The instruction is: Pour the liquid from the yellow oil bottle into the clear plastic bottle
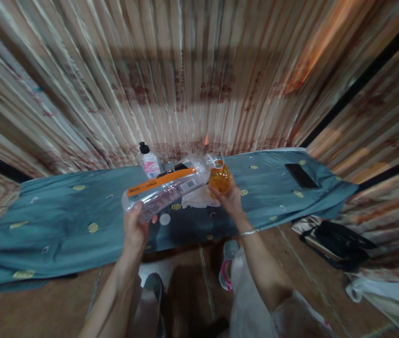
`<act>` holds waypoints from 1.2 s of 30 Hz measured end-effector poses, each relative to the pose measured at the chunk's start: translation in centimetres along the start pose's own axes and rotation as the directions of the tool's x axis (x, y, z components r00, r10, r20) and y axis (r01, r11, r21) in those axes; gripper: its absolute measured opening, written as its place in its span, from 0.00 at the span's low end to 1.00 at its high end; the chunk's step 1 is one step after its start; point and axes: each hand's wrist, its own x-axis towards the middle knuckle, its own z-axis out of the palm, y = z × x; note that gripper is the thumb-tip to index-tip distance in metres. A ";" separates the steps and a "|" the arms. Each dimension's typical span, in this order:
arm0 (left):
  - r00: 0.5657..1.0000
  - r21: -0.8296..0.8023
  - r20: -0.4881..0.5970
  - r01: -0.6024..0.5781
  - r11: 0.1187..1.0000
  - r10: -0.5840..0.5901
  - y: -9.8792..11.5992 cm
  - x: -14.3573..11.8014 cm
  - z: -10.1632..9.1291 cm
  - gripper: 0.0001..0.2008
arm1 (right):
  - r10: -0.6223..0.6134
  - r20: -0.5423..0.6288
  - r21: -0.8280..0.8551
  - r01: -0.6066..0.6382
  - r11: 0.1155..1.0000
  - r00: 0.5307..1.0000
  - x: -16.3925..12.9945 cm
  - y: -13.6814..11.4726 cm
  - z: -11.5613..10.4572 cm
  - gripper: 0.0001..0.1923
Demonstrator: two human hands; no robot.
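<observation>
- A scene is seen from above, looking down at two bare arms stretched out over a table draped in a blue-grey cloth (pixel 62 220) with small yellow motifs.
- A large clear plastic bottle (pixel 166 188) with an orange label is gripped near its base by the left hand (pixel 135 230), the fingers wrapped around it.
- The bottle is held almost on its side above the table, its neck pointing right and slightly up.
- A small glass (pixel 219 177) holding amber liquid is clasped by the right hand (pixel 229 199), fingers closed around its lower part.
- The bottle's mouth is placed right at the rim of the glass; whether they touch cannot be told.
- A thin bangle (pixel 249 232) is worn on the right wrist.
- A white pump bottle (pixel 149 162) with a black top and pink label is stood at the far edge of the table, just behind the large bottle.
- A white cloth (pixel 197 199) is laid on the table beneath the hands.
- A dark phone (pixel 301 176) is laid flat on the table's right part, well apart from the hands.
- A black bag (pixel 340 244) is seen on the floor at the right.
- A corrugated wall (pixel 199 75) is seen behind the table.
</observation>
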 end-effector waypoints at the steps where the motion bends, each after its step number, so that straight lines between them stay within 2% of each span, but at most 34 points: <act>1: 1.000 0.006 -0.006 0.008 1.000 -0.008 0.0 0.0 0.1 0.25 | -0.003 -0.001 0.009 0.003 1.000 1.000 0.0 0.0 0.0 0.39; 7: 0.998 0.011 -0.061 0.006 1.000 -0.005 0.6 0.0 0.2 0.25 | 0.000 0.010 0.042 -0.001 0.999 1.000 0.0 -0.2 0.0 0.41; 15: 0.998 -0.018 -0.063 0.006 1.000 -0.008 0.7 0.0 -0.4 0.26 | -0.002 -0.004 0.039 0.002 0.999 1.000 -0.1 -0.3 0.2 0.40; 24: 0.991 -0.049 -0.119 0.050 0.998 -0.056 1.0 0.0 -0.5 0.26 | -0.076 0.003 0.008 0.076 0.997 0.997 -0.2 -0.3 0.7 0.41; 36: 0.995 0.018 -0.101 -0.018 1.000 0.019 1.4 0.1 -1.4 0.23 | -0.059 0.014 -0.013 0.059 0.998 0.998 -0.4 -0.9 0.6 0.38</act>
